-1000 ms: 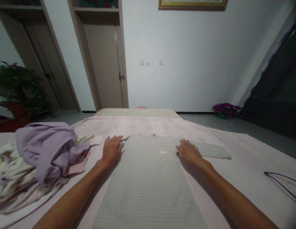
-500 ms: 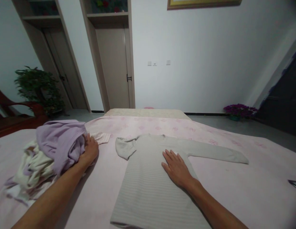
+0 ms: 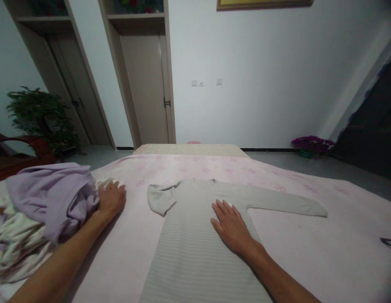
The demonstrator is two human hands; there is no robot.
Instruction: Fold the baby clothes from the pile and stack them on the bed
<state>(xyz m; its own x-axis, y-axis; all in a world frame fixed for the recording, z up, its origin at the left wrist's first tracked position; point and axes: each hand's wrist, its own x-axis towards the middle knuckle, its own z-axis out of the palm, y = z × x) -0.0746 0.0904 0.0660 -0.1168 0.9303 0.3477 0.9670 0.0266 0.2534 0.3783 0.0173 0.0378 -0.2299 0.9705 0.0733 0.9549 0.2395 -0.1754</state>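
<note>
A pale grey-green, finely striped long-sleeved top (image 3: 195, 244) lies spread on the pink cloth. Its right-side sleeve stretches out straight, while the left-side sleeve is folded back on itself. My right hand (image 3: 231, 223) rests palm down on the chest of the top, fingers spread. At the left is a crumpled heap of clothes, with a lilac garment (image 3: 56, 193) on top and a cream garment (image 3: 20, 235) below. My left hand (image 3: 112, 198) presses against the heap's right side, fingers outstretched over a white piece of clothing (image 3: 101, 182); its fingertips are partly hidden.
The pink patterned cloth (image 3: 309, 252) covers the wide surface before me. A thin black object (image 3: 389, 242) lies at the right edge. Beyond are a beige surface (image 3: 189, 149), a wooden chair (image 3: 25, 153), a green plant (image 3: 44, 122) and purple flowers (image 3: 312, 144).
The clothes heap has shifted left along with my left hand, and the white piece has moved with it. My right hand stays on the striped top. The view has turned slightly.
</note>
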